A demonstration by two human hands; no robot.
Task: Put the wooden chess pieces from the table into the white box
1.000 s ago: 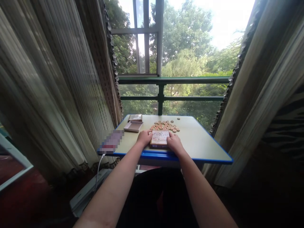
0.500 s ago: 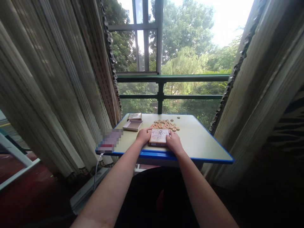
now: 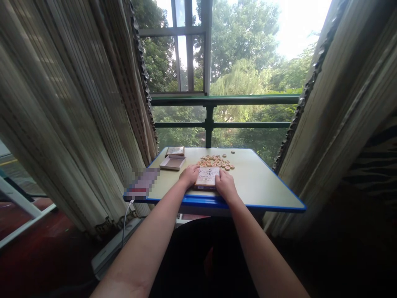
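Near the front edge of the table, a printed box lies flat, held between the person's 2 hands. The left hand presses against its left side and the right hand against its right, both partly closed around it. Just behind the box, toward the table's far edge, lie about 30 round wooden chess pieces. Near the table's far left corner sit a shallow tray and a small box.

Beige pleated curtains, green window railing, leafy trees outside
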